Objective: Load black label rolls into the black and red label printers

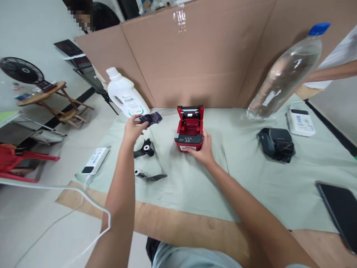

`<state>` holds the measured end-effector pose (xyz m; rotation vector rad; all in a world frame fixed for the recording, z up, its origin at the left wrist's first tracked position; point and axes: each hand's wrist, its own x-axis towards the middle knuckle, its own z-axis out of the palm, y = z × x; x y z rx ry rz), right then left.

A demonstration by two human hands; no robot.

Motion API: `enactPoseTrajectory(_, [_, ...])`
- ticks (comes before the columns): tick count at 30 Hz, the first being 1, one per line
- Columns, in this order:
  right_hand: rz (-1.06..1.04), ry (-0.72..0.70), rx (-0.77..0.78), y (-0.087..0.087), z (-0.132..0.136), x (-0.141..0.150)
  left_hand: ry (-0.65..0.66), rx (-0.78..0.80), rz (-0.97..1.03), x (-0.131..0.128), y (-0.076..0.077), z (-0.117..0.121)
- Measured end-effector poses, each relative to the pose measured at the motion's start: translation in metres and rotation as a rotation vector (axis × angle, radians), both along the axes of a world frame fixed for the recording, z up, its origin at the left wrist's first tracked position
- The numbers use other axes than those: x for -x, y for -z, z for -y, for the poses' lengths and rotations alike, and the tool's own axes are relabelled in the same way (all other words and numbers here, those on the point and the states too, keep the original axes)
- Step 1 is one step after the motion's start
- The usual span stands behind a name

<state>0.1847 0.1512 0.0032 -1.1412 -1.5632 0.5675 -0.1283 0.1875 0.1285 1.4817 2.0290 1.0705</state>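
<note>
Right fingers (206, 139) on open red printer (189, 138)

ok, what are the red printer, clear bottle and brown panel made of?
Printer: probably hard plastic, semi-gloss, judging by moulded edges and soft reflections.
Bottle: likely clear, glossy plastic; see-through, with bright highlights.
Panel: looks like matte cardboard; straight creases, shiny tape near the top.
</note>
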Motion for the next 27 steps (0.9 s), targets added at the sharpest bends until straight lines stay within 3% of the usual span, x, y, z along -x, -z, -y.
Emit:
enactPoseTrajectory(5, [0.001, -0.005, -0.001, 0.0, -0.001, 0.0, -0.32, 0.191, -0.349, 0.078, 0.032, -0.003])
enactPoseTrajectory(9, [-0.012, -0.01, 0.005, 0.001, -0.002, 0.0, -0.336, 0.336, -0.42, 0.108, 0.05, 0.004])
enactPoseTrajectory(14, [-0.02, -0.024, -0.003, 0.0, -0.001, 0.0, -0.376, 0.278, -0.388, 0.11, 0.069, 0.011])
enactPoseTrajectory(19, [-0.02, -0.022, 0.007, 0.0, -0.001, 0.0, -0.38, 0.286, -0.402, 0.105, 0.06, 0.023])
enactPoseTrajectory(23, [-0.025, -0.02, -0.006, 0.0, -0.003, 0.0, -0.45, 0.318, -0.464, 0.1, 0.046, 0.063])
enactPoseTrajectory(27, [-0.02, -0.017, 0.002, 0.0, -0.003, 0.0, -0.484, 0.397, -0.531, 0.088, 0.052, 0.114])
